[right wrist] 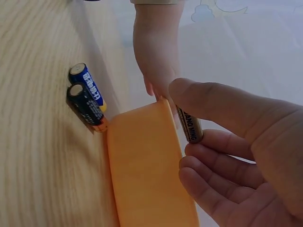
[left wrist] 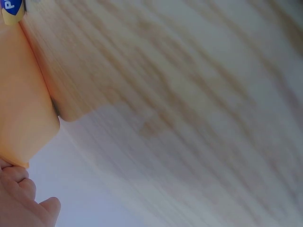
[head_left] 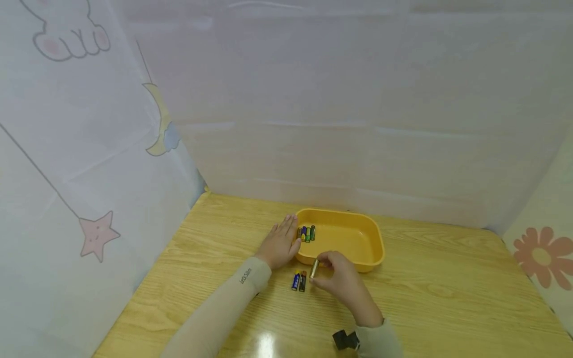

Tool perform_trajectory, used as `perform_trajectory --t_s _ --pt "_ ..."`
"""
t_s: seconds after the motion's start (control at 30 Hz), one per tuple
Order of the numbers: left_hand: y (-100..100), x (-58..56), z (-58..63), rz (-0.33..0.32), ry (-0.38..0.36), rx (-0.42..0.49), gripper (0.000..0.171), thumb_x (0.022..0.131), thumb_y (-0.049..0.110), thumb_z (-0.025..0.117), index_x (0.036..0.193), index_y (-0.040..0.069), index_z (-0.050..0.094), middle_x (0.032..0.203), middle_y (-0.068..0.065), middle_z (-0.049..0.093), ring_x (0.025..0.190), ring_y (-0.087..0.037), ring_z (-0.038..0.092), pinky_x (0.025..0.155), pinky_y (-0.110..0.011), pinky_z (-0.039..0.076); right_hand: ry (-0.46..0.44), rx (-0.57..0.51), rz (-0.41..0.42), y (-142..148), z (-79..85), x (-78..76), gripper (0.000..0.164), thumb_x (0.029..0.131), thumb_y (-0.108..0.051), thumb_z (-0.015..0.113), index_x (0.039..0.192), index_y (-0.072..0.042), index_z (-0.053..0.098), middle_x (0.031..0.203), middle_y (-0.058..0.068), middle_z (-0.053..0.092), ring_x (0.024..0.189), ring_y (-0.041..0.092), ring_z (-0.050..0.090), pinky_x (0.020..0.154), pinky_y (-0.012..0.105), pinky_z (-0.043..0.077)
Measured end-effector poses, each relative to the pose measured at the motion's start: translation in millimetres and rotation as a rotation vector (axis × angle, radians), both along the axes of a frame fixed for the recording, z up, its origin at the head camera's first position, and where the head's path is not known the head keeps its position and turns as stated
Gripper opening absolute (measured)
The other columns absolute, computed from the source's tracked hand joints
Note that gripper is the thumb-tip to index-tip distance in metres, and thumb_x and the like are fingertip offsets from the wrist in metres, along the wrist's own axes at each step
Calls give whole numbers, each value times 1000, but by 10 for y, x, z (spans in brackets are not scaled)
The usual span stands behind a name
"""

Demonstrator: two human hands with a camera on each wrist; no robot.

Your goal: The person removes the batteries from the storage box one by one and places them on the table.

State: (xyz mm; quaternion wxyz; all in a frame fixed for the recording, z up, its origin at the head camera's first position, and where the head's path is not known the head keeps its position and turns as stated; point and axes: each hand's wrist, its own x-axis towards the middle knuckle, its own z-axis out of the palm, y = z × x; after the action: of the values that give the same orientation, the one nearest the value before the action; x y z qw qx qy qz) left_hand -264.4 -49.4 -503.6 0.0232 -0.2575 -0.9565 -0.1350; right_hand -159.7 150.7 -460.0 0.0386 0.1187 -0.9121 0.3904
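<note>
My right hand pinches a gold battery between thumb and fingers, just in front of the yellow tray's near wall. Dark lettering shows on that battery in the right wrist view, its upper end hidden by the thumb. Fingers extended, my left hand rests at the tray's left rim. Side by side on the table lie a blue battery with a yellow end and a black battery with an orange end. Several batteries stand in a row inside the tray, near its left wall.
The wood-grain table stretches out on both sides of the tray. A pale cloth wall rises behind the table, with printed figures on its left and right sides. A black object sits by the right cuff.
</note>
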Motion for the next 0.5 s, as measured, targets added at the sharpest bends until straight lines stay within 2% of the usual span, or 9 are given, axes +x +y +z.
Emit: perform_trajectory --t_s 0.17,0.5 --pt "-3 -2 -2 -1 -1 -1 68 110 39 33 162 4 8 169 -10 8 156 -22 6 125 -49 15 -12 14 7 -17 -53 16 45 72 -7 92 111 0 70 104 11 67 96 28 64 88 46 56" --pt "-1 11 11 -3 -4 -5 68 110 40 32 162 4 8 169 -10 8 156 -23 7 125 -50 16 -39 -3 41 -55 -174 36 45 72 -5 91 111 1 70 99 6 67 92 24 63 84 44 57"
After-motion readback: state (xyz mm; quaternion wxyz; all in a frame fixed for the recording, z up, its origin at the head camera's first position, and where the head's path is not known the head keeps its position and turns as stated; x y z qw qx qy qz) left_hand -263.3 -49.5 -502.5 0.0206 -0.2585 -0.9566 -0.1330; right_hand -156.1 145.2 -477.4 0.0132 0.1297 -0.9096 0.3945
